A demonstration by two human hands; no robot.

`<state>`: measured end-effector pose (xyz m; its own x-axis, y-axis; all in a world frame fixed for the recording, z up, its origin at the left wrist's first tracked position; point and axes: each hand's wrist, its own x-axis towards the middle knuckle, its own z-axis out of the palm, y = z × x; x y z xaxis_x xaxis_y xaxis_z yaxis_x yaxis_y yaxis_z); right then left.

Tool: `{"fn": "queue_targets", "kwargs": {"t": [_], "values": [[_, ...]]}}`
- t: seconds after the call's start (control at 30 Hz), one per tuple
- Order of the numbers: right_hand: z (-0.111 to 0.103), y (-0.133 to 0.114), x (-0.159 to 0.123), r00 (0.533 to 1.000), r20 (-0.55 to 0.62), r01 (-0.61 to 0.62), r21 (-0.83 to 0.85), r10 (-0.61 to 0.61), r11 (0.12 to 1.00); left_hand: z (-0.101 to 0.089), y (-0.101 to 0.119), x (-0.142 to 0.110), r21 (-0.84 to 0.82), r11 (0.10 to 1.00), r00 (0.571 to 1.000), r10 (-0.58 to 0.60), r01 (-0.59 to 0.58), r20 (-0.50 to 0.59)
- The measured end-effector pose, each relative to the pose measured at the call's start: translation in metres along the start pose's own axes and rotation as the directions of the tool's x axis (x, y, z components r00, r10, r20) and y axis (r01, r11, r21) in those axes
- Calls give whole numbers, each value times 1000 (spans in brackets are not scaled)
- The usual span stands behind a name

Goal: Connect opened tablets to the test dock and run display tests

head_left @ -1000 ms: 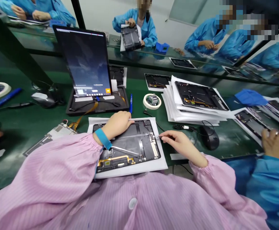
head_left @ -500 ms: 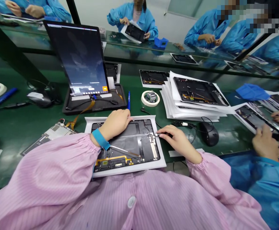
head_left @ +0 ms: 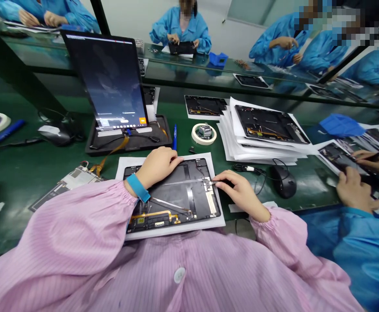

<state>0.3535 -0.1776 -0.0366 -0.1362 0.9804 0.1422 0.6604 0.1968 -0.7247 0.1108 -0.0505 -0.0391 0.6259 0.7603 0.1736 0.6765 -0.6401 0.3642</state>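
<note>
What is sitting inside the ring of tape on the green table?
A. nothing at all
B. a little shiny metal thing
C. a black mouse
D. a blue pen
B: a small shiny metal thing sits in the hole of the tape ring; the blue pen lies to its left and the mouse lies off to its right.

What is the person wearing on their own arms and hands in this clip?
Both arms are covered by long pale pink sleeves with fine pinstripes, gathered into elastic cuffs at the wrists. The left hand is bare, with a bright blue wristband just past the cuff. The right hand is bare too, with no glove or band showing. The same pink smock has a white button at the front.
</note>
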Motion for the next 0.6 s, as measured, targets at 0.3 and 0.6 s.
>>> {"fn": "queue_targets", "kwargs": {"t": [0.3, 0.6], "values": [[8, -14, -10, 977, 104, 210, -406, -184, 889, 3, -2, 3, -170, 983, 997, -58, 67, 59], [8, 13, -4, 935, 204, 354, -524, -290, 774, 8, -9, 7, -149, 988, 996, -27, 39, 86]]}}
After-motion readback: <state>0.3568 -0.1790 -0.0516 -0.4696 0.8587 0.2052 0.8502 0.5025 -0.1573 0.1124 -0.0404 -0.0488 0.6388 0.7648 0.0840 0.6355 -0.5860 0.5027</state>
